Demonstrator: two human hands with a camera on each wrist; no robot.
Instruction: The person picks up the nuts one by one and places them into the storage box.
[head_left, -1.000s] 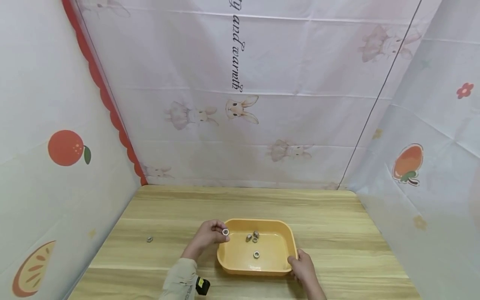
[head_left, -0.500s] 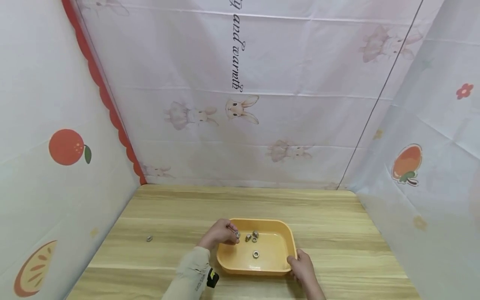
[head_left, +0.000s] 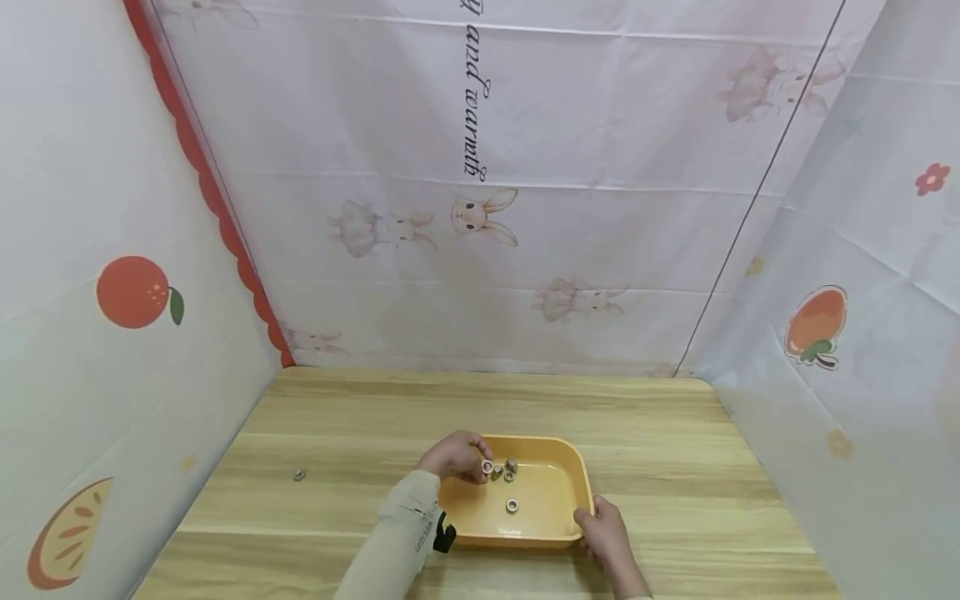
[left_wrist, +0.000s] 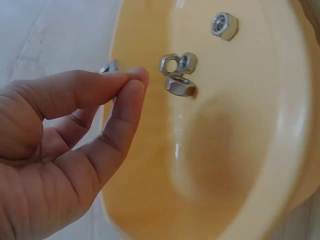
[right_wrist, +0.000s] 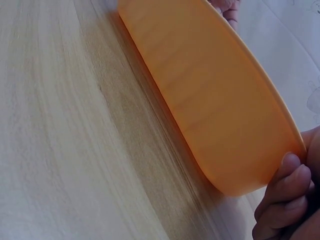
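Observation:
My left hand (head_left: pixel 457 456) pinches a metal hex nut (head_left: pixel 487 467) between thumb and fingertips, above the left part of a yellow plastic tray (head_left: pixel 555 537). In the left wrist view the fingers cover most of that nut (left_wrist: pixel 113 66). Inside the tray, a small cluster of nuts (left_wrist: pixel 180 86) lies close together, and a separate nut (head_left: pixel 512 506) sits nearer the front. My right hand (head_left: pixel 606 532) grips the tray's right front corner, thumb over the rim; in the right wrist view its fingers (right_wrist: pixel 285 200) curl against the outer wall.
One more nut (head_left: pixel 299 475) lies on the wooden table (head_left: pixel 337 417), left of the tray. Printed cloth walls (head_left: pixel 420 317) stand behind the table and along both sides.
My left hand has moved right with its nut, from the tray's left rim to beside the cluster. The right hand and the tray have stayed in place.

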